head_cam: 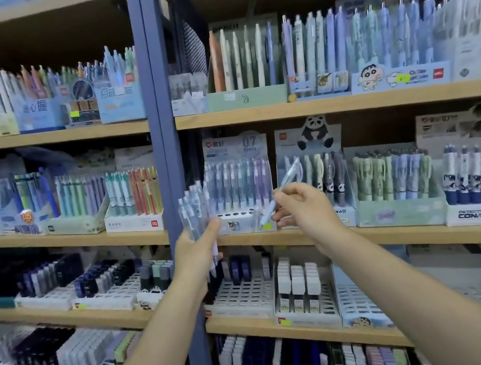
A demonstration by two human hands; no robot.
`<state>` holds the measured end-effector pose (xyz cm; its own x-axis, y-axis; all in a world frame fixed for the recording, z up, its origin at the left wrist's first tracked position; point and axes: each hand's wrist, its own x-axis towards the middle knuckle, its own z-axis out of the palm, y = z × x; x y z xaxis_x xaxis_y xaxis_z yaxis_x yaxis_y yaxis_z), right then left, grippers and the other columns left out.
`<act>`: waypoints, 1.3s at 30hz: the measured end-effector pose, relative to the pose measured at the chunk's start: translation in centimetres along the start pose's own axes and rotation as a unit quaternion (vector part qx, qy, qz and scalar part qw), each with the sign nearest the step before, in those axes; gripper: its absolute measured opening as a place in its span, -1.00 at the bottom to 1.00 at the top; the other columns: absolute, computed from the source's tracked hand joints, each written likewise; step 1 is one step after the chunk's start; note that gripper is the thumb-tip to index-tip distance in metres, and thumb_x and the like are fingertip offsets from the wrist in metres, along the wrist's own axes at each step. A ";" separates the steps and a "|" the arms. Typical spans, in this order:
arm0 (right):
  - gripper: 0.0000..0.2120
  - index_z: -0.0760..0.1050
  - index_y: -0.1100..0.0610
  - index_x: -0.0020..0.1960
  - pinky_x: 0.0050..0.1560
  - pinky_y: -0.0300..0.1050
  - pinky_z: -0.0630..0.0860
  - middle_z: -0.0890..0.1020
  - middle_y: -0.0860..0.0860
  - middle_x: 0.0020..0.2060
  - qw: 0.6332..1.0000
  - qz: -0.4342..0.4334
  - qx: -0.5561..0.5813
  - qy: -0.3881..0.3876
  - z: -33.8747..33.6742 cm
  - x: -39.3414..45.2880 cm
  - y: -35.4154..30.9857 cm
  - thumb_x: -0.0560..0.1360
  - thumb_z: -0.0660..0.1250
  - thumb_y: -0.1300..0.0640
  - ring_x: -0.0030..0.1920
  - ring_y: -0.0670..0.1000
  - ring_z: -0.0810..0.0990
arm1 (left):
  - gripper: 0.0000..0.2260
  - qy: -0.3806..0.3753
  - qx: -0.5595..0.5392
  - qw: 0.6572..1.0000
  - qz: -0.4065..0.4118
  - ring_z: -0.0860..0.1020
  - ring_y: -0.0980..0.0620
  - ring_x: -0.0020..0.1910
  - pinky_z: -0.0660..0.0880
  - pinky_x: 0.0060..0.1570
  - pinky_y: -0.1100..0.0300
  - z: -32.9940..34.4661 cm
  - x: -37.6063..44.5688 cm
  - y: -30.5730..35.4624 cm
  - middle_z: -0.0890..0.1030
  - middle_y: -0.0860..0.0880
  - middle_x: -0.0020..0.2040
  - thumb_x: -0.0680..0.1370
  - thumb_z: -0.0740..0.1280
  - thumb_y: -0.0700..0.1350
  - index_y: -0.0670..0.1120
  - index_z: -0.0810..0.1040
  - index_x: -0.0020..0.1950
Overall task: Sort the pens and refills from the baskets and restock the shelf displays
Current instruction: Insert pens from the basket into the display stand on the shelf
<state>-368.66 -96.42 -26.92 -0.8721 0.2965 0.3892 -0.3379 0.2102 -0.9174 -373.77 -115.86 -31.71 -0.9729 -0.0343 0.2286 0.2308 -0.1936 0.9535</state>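
- While a bundle of pens (194,211) is gripped upright in the left hand (195,251), one pale pen (279,193) is pinched, tilted, by the right hand (302,205).
- Both are held just before the 0.7 mm display box (239,182) (front holes unfilled), at the shelf edge (370,235).

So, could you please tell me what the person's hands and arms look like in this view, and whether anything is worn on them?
Both forearms are bare up to the bottom edge of the picture, with no sleeves in view. The left hand and the right hand wear no gloves, and no rings, watch or bracelet show on the sides facing the camera. The nails look short and unpainted, as far as the blur lets me tell.
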 end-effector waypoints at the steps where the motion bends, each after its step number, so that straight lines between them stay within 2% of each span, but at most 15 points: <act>1: -0.87 0.56 0.19 0.08 -0.05 -0.04 0.68 0.69 0.09 -0.13 1.000 -0.006 -0.007 0.002 0.2 0.5 0.0 0.64 0.28 0.15 -0.18 0.00 0.69 | -0.66 0.018 0.003 1.000 0.003 0.58 0.05 -0.24 0.55 -0.16 0.16 0.0 0.5 0.0 0.61 -0.03 -0.24 0.59 0.39 0.08 -0.11 0.56 0.25; 4: -0.88 0.54 0.21 0.06 0.03 -0.06 0.66 0.70 0.09 -0.11 0.999 -0.028 -0.033 -0.012 1.1 2.1 0.1 0.64 0.27 0.17 -0.10 0.00 0.70 | -0.44 0.049 0.018 0.999 -0.008 0.52 0.09 -0.32 0.52 -0.05 0.10 -0.2 2.2 -0.3 0.53 0.00 -0.35 0.60 0.36 0.12 -0.20 0.40 0.47; 6: -0.90 0.55 0.19 0.06 0.06 -0.05 0.64 0.70 0.10 -0.11 0.998 -0.043 -0.051 -0.005 2.0 3.1 0.3 0.64 0.28 0.19 -0.08 0.01 0.69 | -0.38 0.048 0.015 0.999 -0.013 0.59 0.06 -0.18 0.54 0.11 0.02 -0.3 3.4 -0.7 0.62 -0.01 -0.14 0.59 0.37 0.14 -0.13 0.32 0.55; 8: -0.92 0.57 0.13 0.05 0.06 -0.01 0.63 0.69 0.07 -0.12 0.995 -0.061 -0.077 0.027 2.6 4.3 0.5 0.63 0.30 0.17 -0.08 0.02 0.67 | -0.32 0.050 0.027 0.998 -0.017 0.62 0.05 -0.12 0.54 0.07 0.02 -0.4 3.9 -0.9 0.62 -0.09 0.21 0.58 0.37 0.18 -0.09 0.25 0.59; 10: -0.93 0.57 0.06 -0.01 0.06 0.02 0.63 0.67 0.01 -0.14 0.992 -0.072 -0.090 0.058 3.0 5.3 0.6 0.62 0.31 0.16 -0.07 0.02 0.67 | -0.32 0.052 0.042 0.998 -0.012 0.63 0.05 -0.13 0.53 0.00 0.06 -0.4 4.3 -1.2 0.54 -0.15 0.36 0.57 0.36 0.20 -0.07 0.25 0.59; 12: -0.92 0.56 0.04 -0.03 0.05 0.03 0.63 0.66 -0.01 -0.15 0.988 -0.077 -0.113 0.068 3.2 6.1 0.6 0.62 0.32 0.17 -0.08 0.02 0.67 | -0.37 0.044 0.043 0.998 -0.008 0.64 0.04 -0.15 0.57 -0.02 0.05 -0.1 4.3 -1.4 0.57 -0.11 0.31 0.57 0.36 0.20 -0.05 0.33 0.54; 15: -0.93 0.57 0.09 0.03 0.06 0.07 0.62 0.65 0.04 -0.10 0.981 -0.080 -0.170 0.045 3.6 6.7 1.1 0.62 0.31 0.19 -0.04 0.07 0.65 | -0.57 0.037 0.042 0.998 -0.001 0.62 -0.04 -0.11 0.59 -0.01 0.00 0.2 4.1 -1.7 0.62 0.00 0.08 0.58 0.37 0.17 0.01 0.48 0.38; 18: -0.93 0.57 0.08 0.01 0.07 0.13 0.62 0.67 0.04 -0.13 0.980 -0.068 -0.186 0.028 3.6 7.1 1.5 0.62 0.31 0.19 -0.07 0.06 0.66 | -0.69 0.040 0.035 0.999 0.008 0.60 -0.10 0.11 0.55 0.18 -0.09 0.5 3.8 -1.7 0.61 0.00 0.17 0.57 0.38 0.15 0.07 0.52 0.26; 22: -0.91 0.56 0.09 -0.02 0.02 0.07 0.64 0.66 0.04 -0.18 0.981 -0.059 -0.186 0.018 3.2 7.3 1.4 0.62 0.30 0.21 -0.17 -0.01 0.67 | -0.85 0.025 0.026 0.999 0.024 0.53 -0.01 0.14 0.40 0.09 0.10 0.9 3.3 -1.1 0.57 0.12 0.03 0.60 0.37 0.07 0.11 0.50 0.13; 24: -0.92 0.57 0.13 0.03 -0.04 -0.01 0.65 0.66 0.08 -0.14 0.981 -0.056 -0.188 0.014 3.1 7.4 1.3 0.62 0.30 0.21 -0.21 -0.05 0.66 | -0.85 0.021 0.025 0.999 0.029 0.55 -0.01 0.16 0.42 0.09 0.10 0.9 2.9 -1.0 0.58 0.14 0.03 0.60 0.37 0.07 0.10 0.51 0.13; 27: -0.87 0.60 0.19 0.11 -0.14 -0.09 0.64 0.65 0.07 -0.16 0.981 -0.043 -0.188 0.011 2.9 7.8 1.0 0.62 0.32 0.19 -0.26 -0.06 0.64 | -0.66 0.024 0.029 0.999 0.024 0.51 -0.02 0.27 0.42 0.18 0.07 0.7 2.6 -1.5 0.57 0.04 0.26 0.58 0.38 0.14 0.02 0.51 0.28; 30: -0.86 0.64 0.22 -0.01 -0.13 0.03 0.67 0.68 0.07 -0.20 0.975 -0.048 -0.214 0.031 3.0 8.2 0.7 0.57 0.40 0.13 -0.27 0.01 0.65 | -0.68 0.018 0.025 0.999 0.034 0.49 0.02 0.25 0.37 0.14 0.10 0.7 2.4 -1.9 0.53 0.03 0.33 0.57 0.38 0.15 0.07 0.51 0.28; 32: -0.80 0.64 0.21 -0.16 -0.10 0.06 0.65 0.69 0.06 -0.23 0.968 -0.072 -0.231 0.063 3.4 8.3 0.9 0.54 0.44 0.09 -0.25 0.03 0.66 | -0.73 0.019 0.018 0.999 0.033 0.49 0.04 0.21 0.36 0.12 0.10 0.8 2.3 -1.6 0.53 0.03 0.30 0.58 0.38 0.14 0.09 0.51 0.23; 36: -0.72 0.55 0.22 -0.24 -0.13 -0.11 0.50 0.60 0.01 -0.34 0.957 -0.096 -0.261 0.088 4.6 8.0 1.5 0.50 0.49 0.04 -0.29 -0.09 0.55 | -0.69 0.023 -0.001 0.999 0.029 0.52 0.03 0.19 0.38 0.09 0.11 0.9 2.4 -1.3 0.57 0.06 0.23 0.57 0.40 0.14 0.06 0.55 0.26; 39: -0.72 0.46 0.18 -0.23 -0.19 -0.14 0.41 0.52 0.00 -0.38 0.961 -0.098 -0.239 0.098 4.9 7.9 2.0 0.50 0.49 0.08 -0.36 -0.09 0.47 | -0.89 0.012 -0.009 1.000 0.025 0.52 0.10 0.06 0.36 0.06 0.13 0.7 2.4 -1.3 0.58 0.15 0.04 0.59 0.39 0.09 0.15 0.53 0.07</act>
<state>-377.93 -98.19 -26.11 -0.7090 0.3683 0.6014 -0.2465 0.6696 -0.7006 -376.35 -114.98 -32.26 -0.9605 -0.0673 0.2700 0.2782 -0.2084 0.9376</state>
